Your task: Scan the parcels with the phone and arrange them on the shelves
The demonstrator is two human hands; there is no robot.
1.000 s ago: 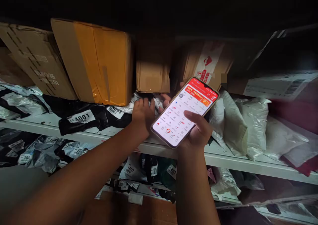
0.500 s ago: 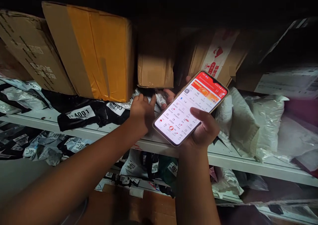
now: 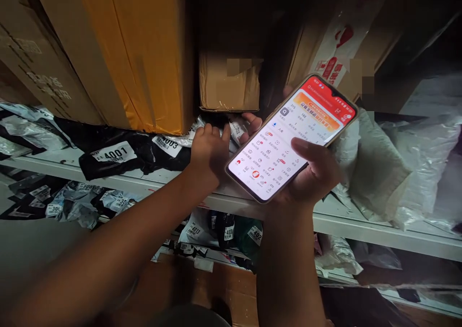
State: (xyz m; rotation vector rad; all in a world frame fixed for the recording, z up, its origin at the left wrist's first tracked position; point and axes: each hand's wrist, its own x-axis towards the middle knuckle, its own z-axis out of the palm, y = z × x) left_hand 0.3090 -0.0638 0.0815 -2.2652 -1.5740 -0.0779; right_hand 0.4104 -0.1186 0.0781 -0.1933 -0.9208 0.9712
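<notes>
Along a crowded white shelf [image 3: 361,233], phone [image 3: 279,146] in hand

A large orange-taped box [image 3: 144,62] stands left of a smaller cardboard box [image 3: 227,89]. Black packets [image 3: 145,158] lie by the taped box's base. Tilted before the shelf edge, the lit phone is gripped in the right hand [image 3: 317,178], thumb over its screen. The left hand [image 3: 209,149] is at silvery packaging [image 3: 188,138]; whether it grips any, I cannot tell. One label [image 3: 115,152] reads 4001.

Your left hand [image 3: 207,146] and right hand [image 3: 315,175] are bare, as are your left forearm [image 3: 144,226] and right forearm [image 3: 288,259]. Both forearms smooth, tapering handward; your left blurs toward the elbow end.
</notes>
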